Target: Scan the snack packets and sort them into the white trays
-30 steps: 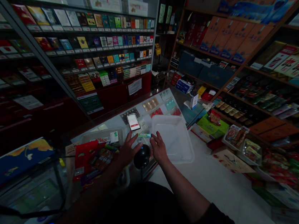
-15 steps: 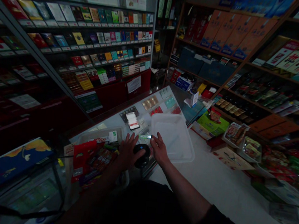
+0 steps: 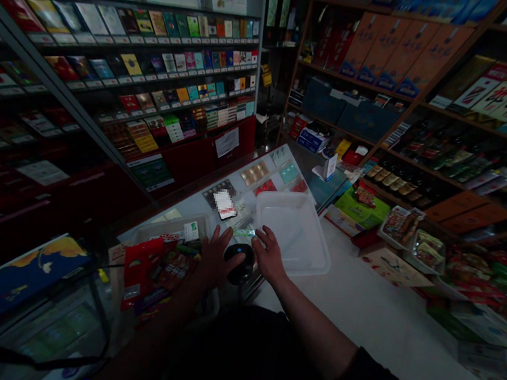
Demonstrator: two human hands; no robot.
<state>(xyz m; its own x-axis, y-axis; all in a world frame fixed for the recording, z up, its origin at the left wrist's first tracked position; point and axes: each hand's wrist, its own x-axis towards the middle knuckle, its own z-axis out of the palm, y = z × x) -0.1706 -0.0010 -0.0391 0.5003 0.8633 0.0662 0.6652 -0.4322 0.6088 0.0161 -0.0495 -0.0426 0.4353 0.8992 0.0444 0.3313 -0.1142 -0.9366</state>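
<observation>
Nearby, the left hand (image 3: 214, 259) is spread beside a round black dome (image 3: 235, 277), fingers parted; whether its tips grip the green pack (image 3: 244, 233) I cannot tell. The right hand (image 3: 269, 256) pinches the pack's right end between thumb and fingers, just beyond the dome. A light hold at the very ends, kept level, should leave the face uncovered and the wrapper uncreased. The pack is slim and glossy, the dome smooth. Farther over the bench (image 3: 191, 207) sit a pale, round-cornered tub (image 3: 296, 237) and a flat phone (image 3: 225, 206).
</observation>
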